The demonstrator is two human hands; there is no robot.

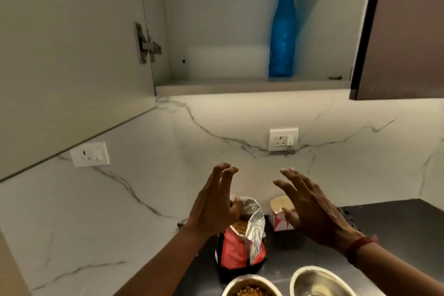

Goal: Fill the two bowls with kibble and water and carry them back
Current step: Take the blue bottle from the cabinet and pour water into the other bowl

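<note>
left hand [213, 202]: raised over the bag, fingers loosely bent and spread, gripping nothing; thumb close to the foil lip, contact unclear.
right hand [310, 206]: raised beside it, fingers straight and splayed, empty.
kibble bag [240, 245]: on the dark counter [396, 235] by its back edge, against the marble wall. Upright, long axis vertical, mouth up and open, kibble visible inside.
bag handling: soft crinkly foil, will buckle. Best gripped round the body below the mouth; spills if tipped fast.
kibble bowl [249, 288]: toward the counter's near edge, mouth up, kibble in it.
second bowl [319, 282]: just right of it, mouth up; water or not, can't tell.
bowl handling: stiff steel, smooth, likely slick when wet. Hold at the rim and keep level, since water will slosh.
blue bottle [282, 31]: upright on the open cabinet shelf [240, 85], neck up, right side. Contents and material unclear.
carton [280, 220]: just right of the bag.
</note>
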